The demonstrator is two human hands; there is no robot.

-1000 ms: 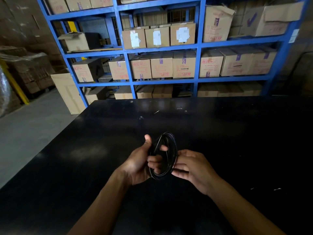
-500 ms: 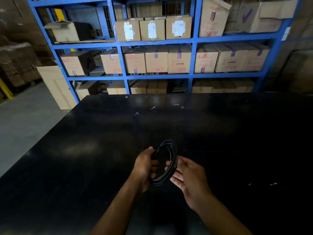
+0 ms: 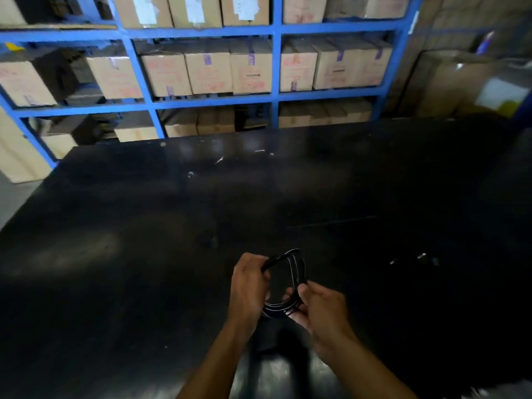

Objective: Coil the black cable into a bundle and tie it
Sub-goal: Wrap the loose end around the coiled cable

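The black cable (image 3: 293,266) is wound into a small round coil of several loops, held upright above the black table (image 3: 144,226). My left hand (image 3: 247,286) grips the coil's left side, fingers closed around the strands. My right hand (image 3: 322,309) pinches the coil's lower right side between thumb and fingers. The bottom of the coil is partly hidden between the two hands. The picture is blurred by motion, so any loose cable end is not discernible.
Blue shelving (image 3: 276,61) full of cardboard boxes (image 3: 207,70) stands behind the table's far edge. Small light specks (image 3: 421,257) lie on the table to the right of my hands. A grey floor strip shows at far left.
The camera has tilted down and swung right, so the shelves sit higher and further left. Both hands stay on the coil; my right hand has closed from flat fingers into a pinch.
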